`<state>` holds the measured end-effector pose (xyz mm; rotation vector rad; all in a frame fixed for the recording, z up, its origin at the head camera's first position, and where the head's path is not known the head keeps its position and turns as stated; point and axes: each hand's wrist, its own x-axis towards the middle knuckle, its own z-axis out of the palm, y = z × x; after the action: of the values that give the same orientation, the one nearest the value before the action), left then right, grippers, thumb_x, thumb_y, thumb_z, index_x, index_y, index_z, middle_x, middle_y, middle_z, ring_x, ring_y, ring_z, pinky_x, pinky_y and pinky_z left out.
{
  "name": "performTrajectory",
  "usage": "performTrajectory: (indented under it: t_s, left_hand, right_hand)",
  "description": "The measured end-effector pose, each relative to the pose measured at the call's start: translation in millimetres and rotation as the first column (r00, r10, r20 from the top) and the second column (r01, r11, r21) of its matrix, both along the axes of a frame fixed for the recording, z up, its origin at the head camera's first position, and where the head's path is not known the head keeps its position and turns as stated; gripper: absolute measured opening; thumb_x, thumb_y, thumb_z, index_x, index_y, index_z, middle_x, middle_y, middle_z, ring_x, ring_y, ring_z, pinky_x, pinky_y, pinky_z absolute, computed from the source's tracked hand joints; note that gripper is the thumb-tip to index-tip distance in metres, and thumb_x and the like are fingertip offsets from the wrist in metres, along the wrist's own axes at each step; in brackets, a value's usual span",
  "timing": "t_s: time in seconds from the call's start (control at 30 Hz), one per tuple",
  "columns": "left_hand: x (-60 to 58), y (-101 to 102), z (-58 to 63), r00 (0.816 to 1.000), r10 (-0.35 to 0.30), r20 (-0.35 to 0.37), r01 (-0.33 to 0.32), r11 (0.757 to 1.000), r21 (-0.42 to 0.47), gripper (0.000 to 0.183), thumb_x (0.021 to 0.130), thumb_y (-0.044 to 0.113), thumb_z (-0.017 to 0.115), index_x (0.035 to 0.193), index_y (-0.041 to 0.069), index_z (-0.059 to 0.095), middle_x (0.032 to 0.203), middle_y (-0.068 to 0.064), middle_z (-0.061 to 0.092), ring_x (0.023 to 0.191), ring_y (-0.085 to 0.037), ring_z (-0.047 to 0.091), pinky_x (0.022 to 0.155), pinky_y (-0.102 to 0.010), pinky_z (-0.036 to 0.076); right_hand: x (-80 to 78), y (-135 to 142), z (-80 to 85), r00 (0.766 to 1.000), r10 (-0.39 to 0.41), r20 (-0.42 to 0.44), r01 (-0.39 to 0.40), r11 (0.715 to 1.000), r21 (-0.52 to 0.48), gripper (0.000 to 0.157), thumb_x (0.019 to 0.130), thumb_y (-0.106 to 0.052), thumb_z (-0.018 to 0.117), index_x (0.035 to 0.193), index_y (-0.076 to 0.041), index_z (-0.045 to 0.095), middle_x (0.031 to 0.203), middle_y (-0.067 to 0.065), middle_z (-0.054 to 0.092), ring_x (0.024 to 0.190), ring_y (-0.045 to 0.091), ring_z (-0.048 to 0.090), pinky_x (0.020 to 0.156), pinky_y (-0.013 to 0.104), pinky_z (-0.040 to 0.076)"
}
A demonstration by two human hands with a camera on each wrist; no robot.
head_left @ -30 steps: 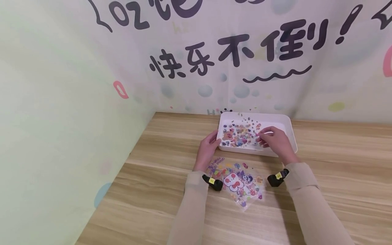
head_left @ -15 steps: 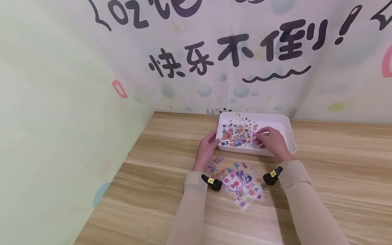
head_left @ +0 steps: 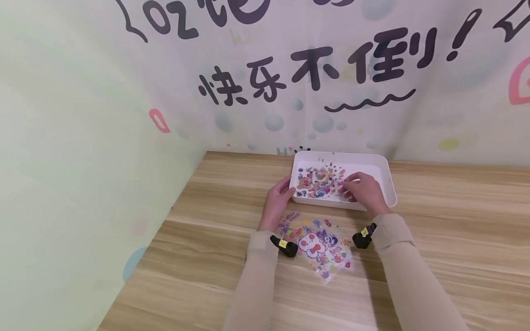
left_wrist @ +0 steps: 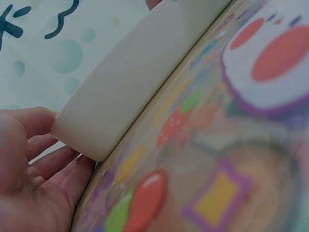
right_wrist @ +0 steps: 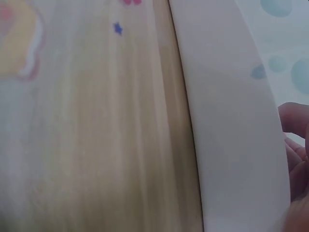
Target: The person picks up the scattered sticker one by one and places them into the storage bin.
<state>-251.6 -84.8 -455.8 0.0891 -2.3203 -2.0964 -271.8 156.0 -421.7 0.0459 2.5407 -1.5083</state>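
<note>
A white plastic tray (head_left: 366, 161) stands at the back of the table, with many small colourful sticker-like pieces (head_left: 319, 181) spread over its left and middle parts. My left hand (head_left: 276, 202) grips the tray's near left corner. In the left wrist view, the thumb of the left hand (left_wrist: 29, 183) lies at the tray's rim and the other fingers are behind and below the corner. My right hand (head_left: 365, 193) is over the tray's middle, pinching a small pink piece (head_left: 341, 183). The right wrist view shows the right hand (right_wrist: 299, 145) partly, behind the tray wall (right_wrist: 231, 121).
In front of the tray a clear bag (head_left: 312, 246) printed with cartoon figures lies on the wooden table (head_left: 207, 257), between the forearms. Close behind the tray is a wall covering (head_left: 265, 133) with large dark lettering.
My right hand has moved slightly left over the tray with the small pink piece at its fingertips. My left hand keeps its grip on the tray corner. The head view has shifted slightly.
</note>
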Motion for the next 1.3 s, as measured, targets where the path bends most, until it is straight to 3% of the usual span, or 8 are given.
performTrajectory:
  t_s: [0.37, 0.6, 0.9, 1.17, 1.3]
  left_hand:
    - [-1.5, -1.7, -0.9, 1.0, 0.005, -0.003, -0.005, 1.0, -0.018, 0.043, 0.09, 0.021, 0.053, 0.132, 0.024, 0.043, 0.131, 0.008, 0.045, 0.12, -0.011, 0.042, 0.093, -0.023, 0.041]
    - [-1.3, -1.1, -0.8, 1.0, 0.002, -0.008, -0.002, 1.0, -0.003, 0.041, 0.09, 0.02, 0.052, 0.131, 0.025, 0.045, 0.132, 0.006, 0.045, 0.118, -0.01, 0.043, 0.092, -0.023, 0.041]
    - [0.1, -0.9, -1.0, 1.0, -0.001, -0.005, 0.001, 1.0, 0.007, 0.042, 0.09, 0.021, 0.053, 0.131, 0.025, 0.045, 0.132, 0.006, 0.045, 0.119, -0.011, 0.043, 0.093, -0.023, 0.041]
    - [-0.3, -0.2, -0.7, 1.0, 0.007, 0.001, -0.007, 1.0, -0.003, 0.04, 0.09, 0.022, 0.053, 0.129, 0.028, 0.046, 0.13, 0.009, 0.046, 0.118, -0.01, 0.043, 0.092, -0.023, 0.041]
    - [-0.2, -0.7, -0.9, 1.0, 0.008, -0.002, -0.008, 1.0, 0.0, 0.04, 0.09, 0.021, 0.053, 0.129, 0.027, 0.046, 0.13, 0.008, 0.046, 0.118, -0.01, 0.043, 0.092, -0.023, 0.041]
  right_hand:
    - [1.4, -6.0, 0.6, 1.0, 0.024, 0.002, -0.024, 0.997, 0.078, 0.026, 0.09, -0.025, 0.049, 0.103, -0.002, 0.051, 0.089, 0.012, 0.065, 0.074, 0.021, 0.061, 0.064, 0.027, 0.053]
    - [-1.6, -6.3, -2.0, 1.0, 0.009, 0.016, -0.011, 0.989, 0.147, 0.028, 0.09, -0.029, 0.051, 0.1, -0.003, 0.053, 0.085, 0.01, 0.065, 0.07, 0.019, 0.06, 0.057, 0.021, 0.048]
    - [-0.9, -6.9, -1.0, 0.998, 0.053, 0.026, -0.057, 0.968, 0.246, 0.031, 0.088, -0.033, 0.053, 0.092, -0.003, 0.059, 0.08, 0.009, 0.063, 0.07, 0.021, 0.056, 0.066, 0.03, 0.044]
    - [-1.9, -8.1, -1.2, 0.997, 0.066, 0.033, -0.073, 0.958, 0.278, 0.033, 0.087, -0.036, 0.055, 0.09, -0.004, 0.061, 0.078, 0.008, 0.062, 0.073, 0.023, 0.053, 0.064, 0.03, 0.041]
    - [-3.3, -10.0, -3.3, 0.996, 0.086, 0.022, -0.089, 0.938, 0.335, 0.036, 0.085, -0.039, 0.055, 0.091, -0.005, 0.062, 0.077, 0.008, 0.061, 0.073, 0.024, 0.051, 0.062, 0.031, 0.04]
